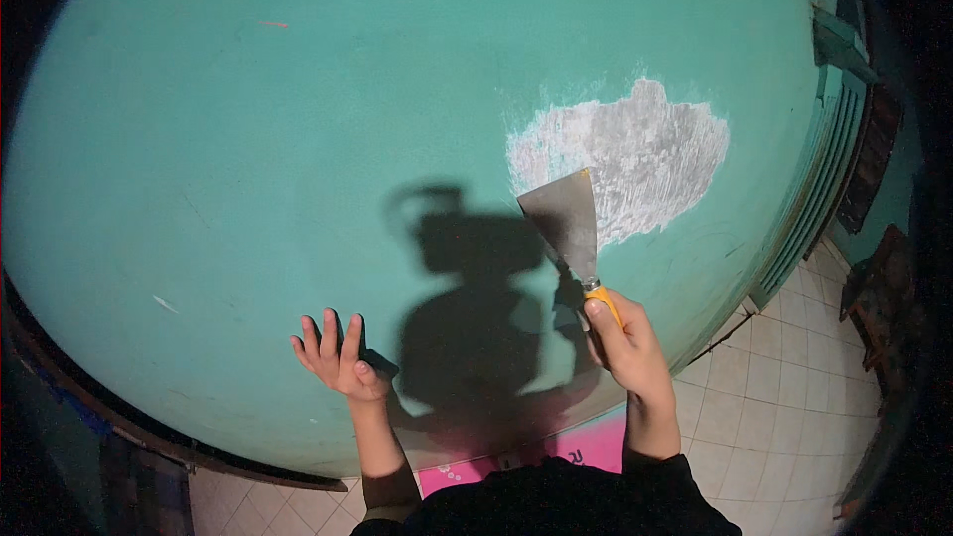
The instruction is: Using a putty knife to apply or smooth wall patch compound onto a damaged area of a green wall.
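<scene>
In my right hand [633, 352] is a putty knife [566, 216] with a wide metal blade and a yellow handle, my fingers wrapped round the handle. The blade points up and slightly left, over the lower left edge of a bare whitish-grey patch [655, 154] on the green wall [298, 139]. Whether its edge touches the wall I cannot tell. Lower down on the left, my left hand [342, 362] holds nothing. Its fingers are spread and raised in front of the wall, close to its surface.
A dark shadow of my body falls on the wall between my hands. Pink sheeting [596, 445] lies at the foot of the wall, on pale floor tiles [759, 407]. A slatted green shutter or door [819, 184] stands at the right, with dark wooden furniture [884, 303] beyond.
</scene>
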`<state>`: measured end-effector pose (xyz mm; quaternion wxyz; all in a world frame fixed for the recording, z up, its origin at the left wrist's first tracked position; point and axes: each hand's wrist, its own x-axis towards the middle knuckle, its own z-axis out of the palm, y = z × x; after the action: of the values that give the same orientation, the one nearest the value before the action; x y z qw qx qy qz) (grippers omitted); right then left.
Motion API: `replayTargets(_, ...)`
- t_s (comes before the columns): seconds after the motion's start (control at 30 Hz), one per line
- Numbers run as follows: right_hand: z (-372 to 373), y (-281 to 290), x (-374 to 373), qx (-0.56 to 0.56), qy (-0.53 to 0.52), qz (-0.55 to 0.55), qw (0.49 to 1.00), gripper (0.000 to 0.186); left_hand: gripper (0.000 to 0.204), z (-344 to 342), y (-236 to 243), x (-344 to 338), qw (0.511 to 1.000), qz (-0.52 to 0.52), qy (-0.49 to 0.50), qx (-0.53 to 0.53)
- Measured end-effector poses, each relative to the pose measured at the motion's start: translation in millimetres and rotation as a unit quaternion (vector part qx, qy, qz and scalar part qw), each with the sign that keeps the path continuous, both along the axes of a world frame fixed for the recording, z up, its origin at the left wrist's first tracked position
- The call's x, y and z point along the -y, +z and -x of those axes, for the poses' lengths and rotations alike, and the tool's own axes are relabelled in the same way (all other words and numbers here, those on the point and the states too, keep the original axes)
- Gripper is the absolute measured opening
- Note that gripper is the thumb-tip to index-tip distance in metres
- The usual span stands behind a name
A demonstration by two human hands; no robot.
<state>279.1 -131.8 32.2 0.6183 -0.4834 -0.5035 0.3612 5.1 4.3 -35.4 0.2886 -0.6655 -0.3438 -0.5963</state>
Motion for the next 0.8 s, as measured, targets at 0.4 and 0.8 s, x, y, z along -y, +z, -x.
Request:
replayTargets(0.4, 8.1, 4.6, 6.9, -0.042, 0.018, 0.011, 0.999, 0.027, 0.05, 2.0, 0.2, 6.6, 1.0, -0.003, 0.0, 0.007)
replayTargets(0.8, -3.0, 0.2, 3.4, -0.046, -0.032, -0.05, 0.997, 0.019, 0.051, 12.8, 3.4, 6.4, 1.0, -0.002, -0.016, 0.007)
